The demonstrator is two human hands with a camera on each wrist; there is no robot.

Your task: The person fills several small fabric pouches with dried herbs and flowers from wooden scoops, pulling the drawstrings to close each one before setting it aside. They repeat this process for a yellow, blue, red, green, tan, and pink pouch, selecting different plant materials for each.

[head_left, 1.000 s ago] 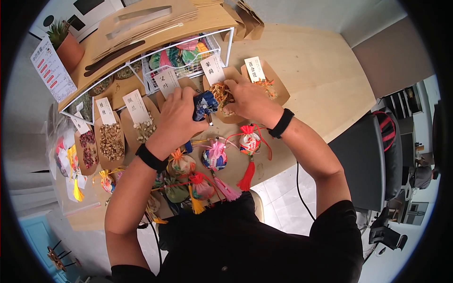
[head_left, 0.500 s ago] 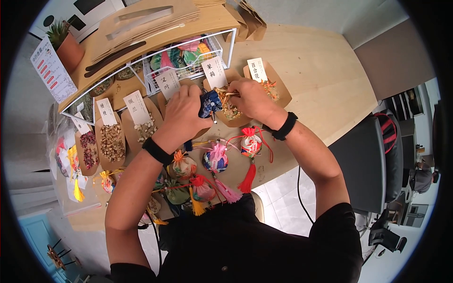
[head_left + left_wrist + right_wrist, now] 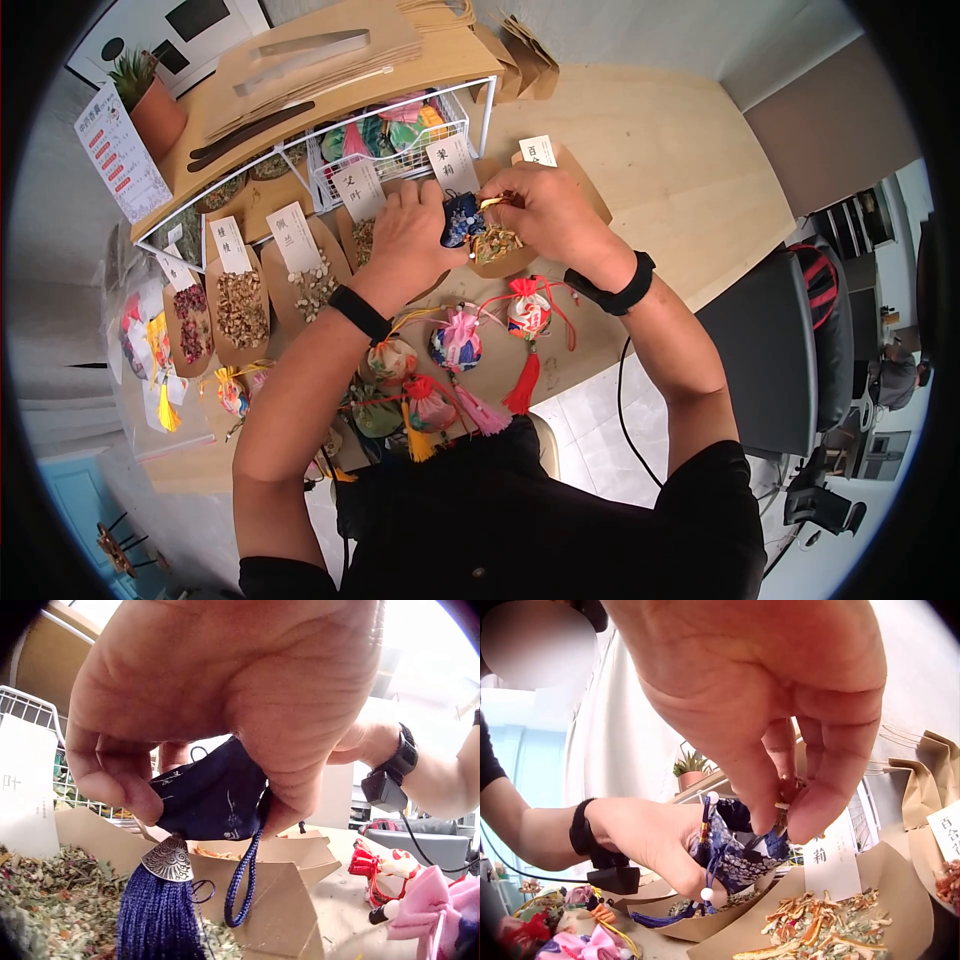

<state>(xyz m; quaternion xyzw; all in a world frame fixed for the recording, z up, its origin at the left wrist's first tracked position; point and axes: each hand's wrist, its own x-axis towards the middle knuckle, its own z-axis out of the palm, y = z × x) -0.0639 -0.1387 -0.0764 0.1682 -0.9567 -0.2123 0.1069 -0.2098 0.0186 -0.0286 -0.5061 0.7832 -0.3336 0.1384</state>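
Note:
My left hand (image 3: 415,240) grips a small dark blue sachet pouch (image 3: 461,218), seen from below in the left wrist view as the pouch (image 3: 214,799) with a blue tassel (image 3: 157,915) hanging under it. My right hand (image 3: 545,215) pinches a bit of dried orange and yellow herbs (image 3: 784,806) just above the mouth of the blue pouch (image 3: 735,855). Both hands hover over a brown paper tray of dried herbs (image 3: 495,245), which shows below as the herb tray (image 3: 817,922).
Several paper trays of dried herbs with name cards (image 3: 240,305) line the wooden table (image 3: 650,170). A white wire rack (image 3: 400,130) stands behind them. Finished tasselled sachets (image 3: 460,335) lie at the near edge. A potted plant (image 3: 150,95) sits far left.
Both hands have risen a little and moved away from me with the blue pouch. The right hand has lifted from the herb tray with a pinch of herbs to the pouch's mouth.

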